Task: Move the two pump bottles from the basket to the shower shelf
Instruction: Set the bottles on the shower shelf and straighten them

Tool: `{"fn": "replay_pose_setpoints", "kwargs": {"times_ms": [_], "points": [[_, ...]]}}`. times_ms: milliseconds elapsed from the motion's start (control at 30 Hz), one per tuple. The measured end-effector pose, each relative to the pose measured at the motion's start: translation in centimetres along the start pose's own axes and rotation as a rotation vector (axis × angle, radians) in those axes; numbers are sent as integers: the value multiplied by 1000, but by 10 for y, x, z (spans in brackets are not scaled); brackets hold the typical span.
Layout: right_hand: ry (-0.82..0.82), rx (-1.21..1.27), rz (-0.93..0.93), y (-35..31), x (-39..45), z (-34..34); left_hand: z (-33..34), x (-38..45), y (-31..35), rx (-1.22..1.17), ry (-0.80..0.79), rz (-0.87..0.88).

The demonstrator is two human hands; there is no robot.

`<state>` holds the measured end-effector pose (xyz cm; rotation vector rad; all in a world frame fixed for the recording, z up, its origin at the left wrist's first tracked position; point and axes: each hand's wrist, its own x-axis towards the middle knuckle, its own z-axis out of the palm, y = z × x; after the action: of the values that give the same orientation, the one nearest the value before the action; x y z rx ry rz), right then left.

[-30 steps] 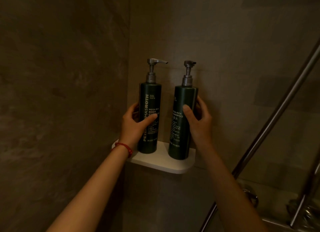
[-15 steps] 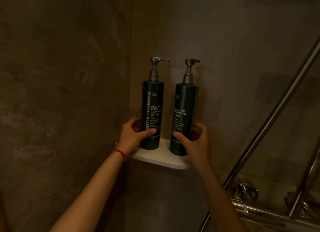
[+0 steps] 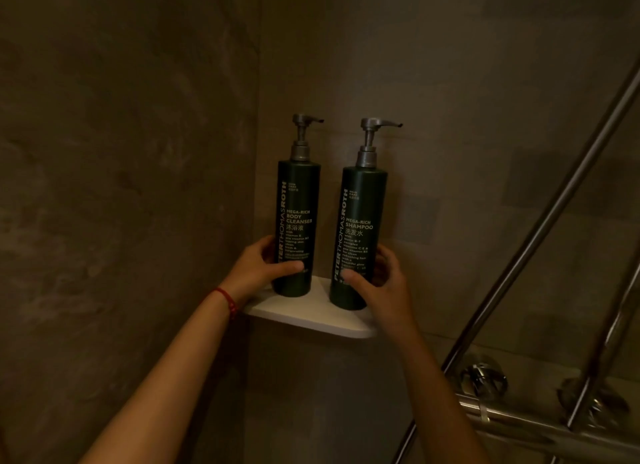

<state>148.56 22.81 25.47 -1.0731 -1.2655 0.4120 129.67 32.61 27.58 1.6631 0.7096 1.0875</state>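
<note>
Two dark green pump bottles with grey pumps stand upright on a white corner shower shelf (image 3: 304, 316). The body cleanser bottle (image 3: 298, 214) is on the left, the shampoo bottle (image 3: 360, 221) on the right, both labels facing me and both spouts pointing right. My left hand (image 3: 263, 266) wraps the lower part of the cleanser bottle, thumb across its front. My right hand (image 3: 377, 283) grips the base of the shampoo bottle, thumb on the front. A red string circles my left wrist. No basket is in view.
Dark stone-tiled walls meet in the corner behind the shelf. A slanted metal shower rail (image 3: 540, 228) runs down the right side. Chrome tap fittings and a horizontal bar (image 3: 512, 418) sit at lower right.
Both hands slid down from mid-bottle to the bases. The shampoo bottle was turned so its spout now points right and its label faces me. Both bottles stay on the shelf.
</note>
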Motion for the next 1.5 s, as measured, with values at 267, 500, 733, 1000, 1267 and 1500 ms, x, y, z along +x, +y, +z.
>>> {"fn": "replay_pose_setpoints", "kwargs": {"times_ms": [267,500,733,1000,1267,1500], "points": [[114,-77,-24,9,-1,7,-6,1,-6,8,-11,9],[138,-105,-62,11,-6,7,-11,0,-11,-23,-55,55],[137,-121,-81,12,-7,7,-17,2,-15,-73,-123,64],[122,-128,-63,10,-6,6,-17,3,-18,-101,-135,69],[140,-138,-53,6,-9,8,-13,2,-12,-115,-130,59],[131,-145,-41,7,-8,9,-13,0,-11,-111,-125,49]]}}
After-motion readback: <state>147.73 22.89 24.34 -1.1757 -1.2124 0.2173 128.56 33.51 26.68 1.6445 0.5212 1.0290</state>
